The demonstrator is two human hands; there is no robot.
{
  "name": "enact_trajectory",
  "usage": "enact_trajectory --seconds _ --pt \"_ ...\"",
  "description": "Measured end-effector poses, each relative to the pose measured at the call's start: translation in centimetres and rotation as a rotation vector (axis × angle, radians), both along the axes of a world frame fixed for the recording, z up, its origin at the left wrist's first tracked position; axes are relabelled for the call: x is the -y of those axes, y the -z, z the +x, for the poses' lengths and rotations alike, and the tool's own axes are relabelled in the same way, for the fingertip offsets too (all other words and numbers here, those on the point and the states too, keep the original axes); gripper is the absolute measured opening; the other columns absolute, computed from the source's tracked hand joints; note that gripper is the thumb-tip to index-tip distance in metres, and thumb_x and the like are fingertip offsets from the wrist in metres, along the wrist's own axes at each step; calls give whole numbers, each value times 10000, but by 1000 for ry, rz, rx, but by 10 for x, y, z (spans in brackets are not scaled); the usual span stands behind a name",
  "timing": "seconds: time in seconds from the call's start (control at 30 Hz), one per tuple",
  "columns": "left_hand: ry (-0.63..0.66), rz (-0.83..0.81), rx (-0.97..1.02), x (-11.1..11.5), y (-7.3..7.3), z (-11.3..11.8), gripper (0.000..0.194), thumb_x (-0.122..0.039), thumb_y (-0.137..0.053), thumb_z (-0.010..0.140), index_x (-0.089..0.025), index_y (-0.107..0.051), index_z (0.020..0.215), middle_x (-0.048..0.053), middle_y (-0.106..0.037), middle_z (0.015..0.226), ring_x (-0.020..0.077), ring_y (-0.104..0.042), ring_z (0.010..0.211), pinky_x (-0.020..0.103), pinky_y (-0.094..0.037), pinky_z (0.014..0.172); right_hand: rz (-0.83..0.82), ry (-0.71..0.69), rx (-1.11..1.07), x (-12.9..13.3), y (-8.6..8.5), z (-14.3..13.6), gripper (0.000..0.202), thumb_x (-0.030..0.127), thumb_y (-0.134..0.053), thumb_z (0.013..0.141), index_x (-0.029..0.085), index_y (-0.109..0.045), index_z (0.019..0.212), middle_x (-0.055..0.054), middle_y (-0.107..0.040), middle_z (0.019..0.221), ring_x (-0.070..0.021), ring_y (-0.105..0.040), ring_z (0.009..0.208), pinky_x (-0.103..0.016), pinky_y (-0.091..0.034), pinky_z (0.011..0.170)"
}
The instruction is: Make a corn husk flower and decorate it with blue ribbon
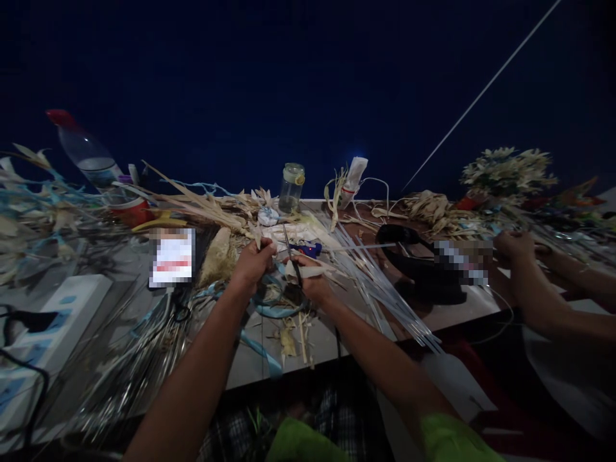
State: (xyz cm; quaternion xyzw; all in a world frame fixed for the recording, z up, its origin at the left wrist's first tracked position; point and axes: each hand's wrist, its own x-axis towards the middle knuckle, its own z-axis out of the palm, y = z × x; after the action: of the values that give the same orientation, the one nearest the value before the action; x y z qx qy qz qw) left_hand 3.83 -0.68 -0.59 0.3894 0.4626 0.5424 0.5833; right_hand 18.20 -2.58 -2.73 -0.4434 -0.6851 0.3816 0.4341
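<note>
Over the middle of the table, my left hand (254, 262) is closed, with a small piece of pale dried husk (258, 239) pinched between thumb and fingers. A short way to the right, my right hand (315, 289) grips a pair of scissors (291, 258), blades pointing up and away from me. A wider pale husk piece (310, 269) lies against the fingers of that same hand. Behind it is a dark blue tool with a small red light (308, 249), possibly a glue gun. Blue ribbon (276, 312) and husk scraps (289, 340) lie beneath my hands.
Dried husks (206, 208) are heaped along the back, near a lidded clear jar (291, 189). Clear sticks (380, 289) lie to the right, beside a black object (423, 266) and a co-worker's hand (514, 247). Leftward are a power strip (62, 314), wires (139, 366) and a bottle (89, 151).
</note>
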Motion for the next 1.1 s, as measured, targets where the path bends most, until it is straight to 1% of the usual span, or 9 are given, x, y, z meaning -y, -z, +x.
enact_trajectory --seconds 0.07,0.17,0.27,0.43,0.53,0.67,0.83,0.97,1.1 --pt "-17 14 -8 -2 2 -1 214 -283 -623 616 -169 -463 701 -87 -397 448 32 -307 331 179 -255 358 -11 -22 -14 1 -1 0 226 178 -449 698 165 -610 856 -47 -622 810 -151 -551 759 -289 -441 732" --pt "-39 21 22 -5 6 -2 231 -290 -625 619 -168 -457 723 -73 -459 500 25 -292 328 179 -234 346 -36 -103 -35 2 1 -1 270 195 -483 682 155 -598 924 -33 -615 804 -123 -522 667 -267 -441 680" --pt "-51 25 50 -6 6 -2 225 -270 -627 617 -166 -454 715 -77 -441 489 21 -276 329 174 -213 344 -42 -178 -25 3 5 -1 359 182 -526 651 145 -575 1004 -33 -609 838 -114 -512 661 -248 -435 660" --pt "-48 9 47 -1 -3 -2 199 -257 -612 637 -163 -456 718 -74 -441 507 14 -280 339 164 -212 347 0 -182 75 1 10 1 400 165 -539 657 158 -561 1056 -31 -610 894 -138 -547 778 -255 -426 717" --pt "-25 -22 12 3 -8 -1 210 -280 -612 647 -168 -448 715 -93 -372 453 19 -280 330 157 -198 348 2 -195 85 1 13 0 389 190 -544 676 160 -560 1064 -31 -612 908 -145 -559 808 -252 -426 723" --pt "1 -9 22 2 -4 -1 247 -304 -631 629 -167 -437 697 -100 -332 422 21 -278 325 156 -183 344 42 -148 93 1 15 0 360 217 -557 684 139 -575 1035 -39 -619 898 -151 -563 813 -250 -422 721" --pt "8 14 30 -3 4 -2 257 -307 -637 621 -168 -427 675 -104 -317 411 22 -263 321 162 -190 341 63 -150 117 1 16 2 346 222 -565 674 144 -577 1012 -33 -617 894 -141 -561 783 -242 -421 697" --pt "-24 23 17 -4 4 -2 223 -277 -625 621 -171 -438 678 -103 -329 406 31 -274 321 172 -211 344 85 -153 99 3 13 1 274 223 -528 708 145 -597 961 -29 -617 850 -142 -556 772 -245 -418 694" --pt "-70 27 -35 -3 3 -3 171 -264 -594 642 -168 -460 688 -97 -343 392 44 -298 322 180 -208 347 42 -89 39 3 8 -2 237 212 -511 707 146 -610 912 -27 -614 818 -143 -556 759 -249 -429 686"
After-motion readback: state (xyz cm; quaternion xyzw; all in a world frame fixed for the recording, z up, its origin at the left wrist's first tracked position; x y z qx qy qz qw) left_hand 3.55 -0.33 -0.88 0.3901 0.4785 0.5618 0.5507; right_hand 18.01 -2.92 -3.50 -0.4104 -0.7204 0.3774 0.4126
